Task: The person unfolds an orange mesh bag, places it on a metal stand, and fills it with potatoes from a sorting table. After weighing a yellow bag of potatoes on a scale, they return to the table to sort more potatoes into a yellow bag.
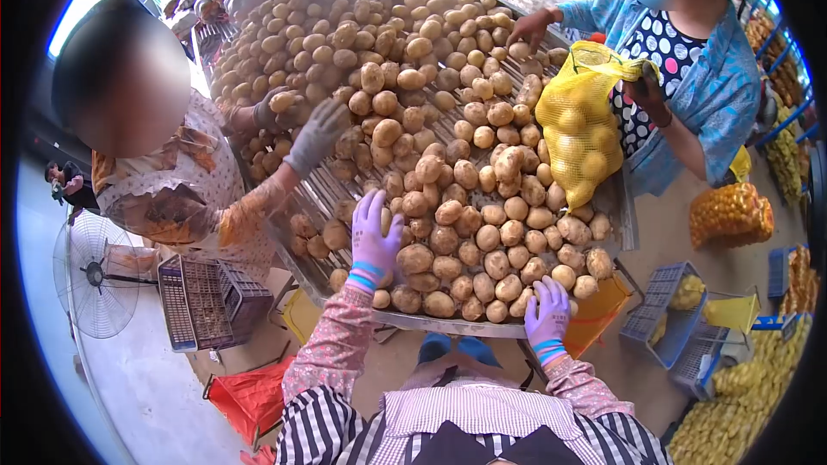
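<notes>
Along the counter's near edge (457, 327), potatoes (447, 268) lie heaped between your left hand (376, 231), fingers spread, and right hand (548, 314), loosely open, neither visibly gripping; judged firm, modestly heavy, slightly dust-slick, bruisable: cup each round its widest middle.

Wire-guarded fan (93, 272) on the left, beside stacked crates (207, 303).

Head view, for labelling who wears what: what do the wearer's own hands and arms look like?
The left hand and right hand wear thin lilac gloves, with small dark print and blue-and-pink banded cuffs. Above them come pink sleeves with a small pale pattern, then black-and-white striped sleeves.
</notes>
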Tool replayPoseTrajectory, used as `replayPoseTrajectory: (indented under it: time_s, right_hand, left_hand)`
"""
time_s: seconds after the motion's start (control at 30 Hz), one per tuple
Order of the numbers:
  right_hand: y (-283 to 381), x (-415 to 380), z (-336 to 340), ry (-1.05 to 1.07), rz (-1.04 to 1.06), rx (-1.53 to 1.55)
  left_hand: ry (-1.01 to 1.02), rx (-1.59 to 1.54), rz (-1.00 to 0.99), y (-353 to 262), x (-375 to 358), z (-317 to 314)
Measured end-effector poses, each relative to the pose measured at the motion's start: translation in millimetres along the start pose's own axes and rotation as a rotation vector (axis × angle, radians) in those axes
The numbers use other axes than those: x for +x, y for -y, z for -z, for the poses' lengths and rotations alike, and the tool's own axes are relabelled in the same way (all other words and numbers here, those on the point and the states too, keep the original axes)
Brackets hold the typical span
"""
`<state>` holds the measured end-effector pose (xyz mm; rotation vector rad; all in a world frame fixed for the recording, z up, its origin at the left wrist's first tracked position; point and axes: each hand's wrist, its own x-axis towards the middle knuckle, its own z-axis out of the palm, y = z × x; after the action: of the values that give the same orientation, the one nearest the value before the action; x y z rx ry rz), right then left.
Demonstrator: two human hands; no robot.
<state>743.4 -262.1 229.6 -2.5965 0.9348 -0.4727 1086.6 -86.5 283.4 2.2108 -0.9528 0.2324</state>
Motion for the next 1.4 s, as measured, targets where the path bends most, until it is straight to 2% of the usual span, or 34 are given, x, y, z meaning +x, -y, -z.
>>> replayPoseTrajectory:
  time_s: [0.13, 0.3, 0.33, 0.4, 0.47, 0.53, 0.63, 0.77, 0.87, 0.93, 0.97, 1.0, 1.1, 1.13, 1.2, 1.27, 1.33, 1.4]
  right_hand:
    - [4, 0, -1, -0.014, -0.008, -0.024]
    - [4, -1, -6, -0.034, -0.002, -0.043]
    - [4, 0, -4, -0.029, -0.004, -0.050]
    - [9, 4, 2, -0.009, -0.026, -0.038]
    - [13, 7, 5, -0.017, -0.038, -0.042]
    - [16, 8, 8, -0.002, -0.057, -0.044]
    - [17, 7, 6, -0.010, -0.077, -0.049]
    - [14, 8, 4, -0.017, -0.072, -0.038]
    - [15, 8, 3, -0.030, -0.067, -0.047]
    - [16, 8, 2, -0.036, -0.064, -0.050]
    - [15, 9, 3, -0.035, -0.057, -0.053]
    - [14, 11, 4, -0.038, -0.057, -0.056]
    - [12, 9, 2, -0.018, -0.072, -0.056]
    - [11, 9, 3, -0.020, -0.075, -0.057]
    - [10, 9, 3, -0.004, -0.080, -0.051]
    - [15, 13, 8, 0.013, -0.124, -0.023]
    - [14, 13, 8, 0.013, -0.129, -0.016]
    - [10, 13, 7, 0.006, -0.096, -0.035]
  left_hand:
    - [0.040, 0.004, 0.148, 32, 64, -31]
    - [0.212, 0.201, 0.354, 73, 124, -68]
    - [0.217, 0.194, 0.356, 65, 128, -68]
    - [0.442, 0.274, 0.418, 40, 142, -59]
    - [0.554, 0.325, 0.432, 33, 154, -61]
    - [0.550, 0.320, 0.473, 22, 157, -70]
    - [0.519, 0.306, 0.345, 9, 140, -72]
    - [0.489, 0.210, 0.042, -21, 112, -78]
    - [0.525, 0.034, 0.000, -42, 105, -71]
    - [0.715, -0.197, 0.084, -59, 104, -59]
    - [0.716, -0.369, 0.155, -52, 97, -74]
    - [0.755, -0.704, 0.297, -44, 92, -89]
    - [0.663, -1.433, 0.727, -57, 116, -73]
    - [0.651, -1.566, 0.707, -43, 134, -84]
    - [0.555, -1.615, 0.773, -57, 175, -69]
    - [0.484, -1.423, 0.563, -41, 215, -98]
    - [0.510, -0.804, 0.246, -25, 254, -134]
    - [0.768, -0.439, 0.192, -58, 276, -125]
